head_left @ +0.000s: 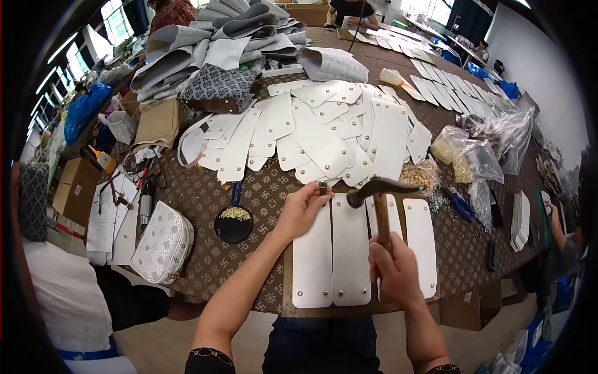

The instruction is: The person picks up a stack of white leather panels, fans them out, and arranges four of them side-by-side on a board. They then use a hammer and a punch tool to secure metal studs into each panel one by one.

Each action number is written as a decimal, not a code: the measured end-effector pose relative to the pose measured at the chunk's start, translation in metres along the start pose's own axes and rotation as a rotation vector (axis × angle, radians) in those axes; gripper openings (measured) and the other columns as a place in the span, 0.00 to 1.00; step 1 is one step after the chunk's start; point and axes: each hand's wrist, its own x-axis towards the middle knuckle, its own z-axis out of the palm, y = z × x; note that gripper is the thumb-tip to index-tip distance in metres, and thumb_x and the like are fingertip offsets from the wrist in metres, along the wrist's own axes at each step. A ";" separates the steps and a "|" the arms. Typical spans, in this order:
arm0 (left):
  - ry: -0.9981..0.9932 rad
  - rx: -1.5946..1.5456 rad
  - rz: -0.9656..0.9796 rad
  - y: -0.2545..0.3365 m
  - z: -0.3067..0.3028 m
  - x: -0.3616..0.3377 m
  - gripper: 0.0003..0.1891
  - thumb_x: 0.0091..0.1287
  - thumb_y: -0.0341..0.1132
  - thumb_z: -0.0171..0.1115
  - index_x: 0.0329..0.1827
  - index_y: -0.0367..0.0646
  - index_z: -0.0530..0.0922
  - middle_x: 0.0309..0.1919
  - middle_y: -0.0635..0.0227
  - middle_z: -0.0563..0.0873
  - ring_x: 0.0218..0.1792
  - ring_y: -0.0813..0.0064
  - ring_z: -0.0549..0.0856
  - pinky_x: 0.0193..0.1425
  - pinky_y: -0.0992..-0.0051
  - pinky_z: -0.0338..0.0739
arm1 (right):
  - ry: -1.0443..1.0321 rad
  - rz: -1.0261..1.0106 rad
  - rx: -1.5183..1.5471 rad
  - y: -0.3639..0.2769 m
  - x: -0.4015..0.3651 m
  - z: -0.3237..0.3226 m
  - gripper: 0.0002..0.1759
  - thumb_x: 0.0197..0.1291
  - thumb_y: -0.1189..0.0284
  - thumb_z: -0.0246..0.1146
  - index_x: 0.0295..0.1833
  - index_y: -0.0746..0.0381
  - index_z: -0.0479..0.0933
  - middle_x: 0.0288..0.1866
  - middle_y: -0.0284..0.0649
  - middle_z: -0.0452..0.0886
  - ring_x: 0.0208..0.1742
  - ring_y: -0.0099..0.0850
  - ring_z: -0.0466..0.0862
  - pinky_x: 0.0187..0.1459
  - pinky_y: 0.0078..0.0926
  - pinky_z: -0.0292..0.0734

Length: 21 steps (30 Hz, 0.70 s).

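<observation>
My left hand point(301, 212) is closed around a short metal rivet setter point(322, 187), held upright at the top end of a white strap piece point(313, 255). In my right hand point(395, 267) is a hammer point(382, 218), gripped by its wooden handle, its dark head raised over the neighbouring white pieces. Several white pieces lie side by side on a brown board point(288, 293), with brass-coloured rivets at their lower corners. The hammer and my right hand hide part of the middle pieces. A black dish point(233, 232) of small gold rivets sits left of my left hand.
Riveted white pieces form a large pile point(311, 131) beyond the board. A patterned white pouch point(163, 243) lies to the left. Loose rivets point(420, 176), plastic bags point(479, 159) and blue-handled pliers point(461, 206) lie right. Other people are around the table, one arm point(557, 227) at far right.
</observation>
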 end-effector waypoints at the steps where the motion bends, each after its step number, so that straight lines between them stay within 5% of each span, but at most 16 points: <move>1: -0.020 0.095 0.003 0.007 -0.001 -0.001 0.08 0.80 0.26 0.62 0.57 0.32 0.82 0.43 0.70 0.91 0.45 0.87 0.84 0.51 0.82 0.79 | 0.028 -0.111 -0.002 -0.022 -0.001 -0.003 0.09 0.81 0.70 0.57 0.49 0.66 0.74 0.27 0.31 0.76 0.22 0.18 0.74 0.25 0.19 0.71; 5: -0.028 0.202 0.025 0.016 0.000 -0.004 0.07 0.79 0.27 0.64 0.54 0.33 0.83 0.36 0.75 0.88 0.38 0.91 0.79 0.43 0.85 0.74 | 0.145 -0.770 0.283 -0.078 0.004 -0.003 0.06 0.78 0.77 0.54 0.55 0.66 0.72 0.25 0.32 0.76 0.20 0.17 0.70 0.22 0.17 0.67; 7: -0.028 0.212 0.022 0.016 0.000 -0.006 0.07 0.78 0.27 0.64 0.54 0.34 0.84 0.35 0.75 0.88 0.37 0.91 0.77 0.42 0.85 0.74 | 0.175 -0.862 0.220 -0.062 0.030 0.013 0.06 0.80 0.74 0.54 0.53 0.66 0.71 0.24 0.32 0.76 0.22 0.17 0.73 0.21 0.19 0.68; 8: -0.029 0.223 0.023 0.017 0.000 -0.004 0.07 0.78 0.27 0.64 0.53 0.34 0.84 0.34 0.76 0.87 0.35 0.91 0.76 0.41 0.85 0.73 | 0.203 -0.678 -0.434 -0.043 0.036 0.009 0.09 0.80 0.70 0.57 0.52 0.66 0.70 0.24 0.40 0.79 0.21 0.27 0.79 0.23 0.30 0.72; 9: -0.026 0.219 0.030 0.018 0.002 -0.003 0.07 0.78 0.27 0.64 0.53 0.34 0.84 0.34 0.76 0.87 0.35 0.91 0.76 0.41 0.85 0.73 | 0.024 -0.376 -0.562 -0.039 0.049 0.012 0.12 0.79 0.67 0.60 0.52 0.66 0.71 0.27 0.48 0.81 0.24 0.42 0.83 0.28 0.40 0.75; 11: -0.003 0.262 0.061 0.022 0.000 -0.008 0.08 0.77 0.27 0.66 0.54 0.33 0.84 0.36 0.64 0.92 0.36 0.87 0.81 0.43 0.80 0.79 | -0.069 -0.050 -0.525 -0.012 0.054 0.011 0.13 0.77 0.67 0.62 0.50 0.66 0.72 0.28 0.54 0.81 0.26 0.54 0.82 0.31 0.46 0.76; 15: -0.020 0.154 0.050 0.015 0.001 -0.005 0.09 0.79 0.26 0.63 0.57 0.32 0.83 0.44 0.64 0.93 0.44 0.83 0.87 0.52 0.79 0.81 | 0.054 0.008 0.004 0.008 0.017 0.004 0.09 0.81 0.68 0.59 0.47 0.63 0.73 0.26 0.30 0.74 0.21 0.16 0.74 0.22 0.21 0.68; 21: -0.048 -0.016 0.009 0.012 0.022 0.009 0.09 0.80 0.24 0.60 0.60 0.32 0.81 0.49 0.68 0.91 0.51 0.83 0.87 0.59 0.78 0.82 | 0.120 0.046 0.049 0.055 -0.009 -0.013 0.09 0.82 0.67 0.57 0.50 0.63 0.73 0.26 0.29 0.72 0.18 0.17 0.71 0.19 0.18 0.66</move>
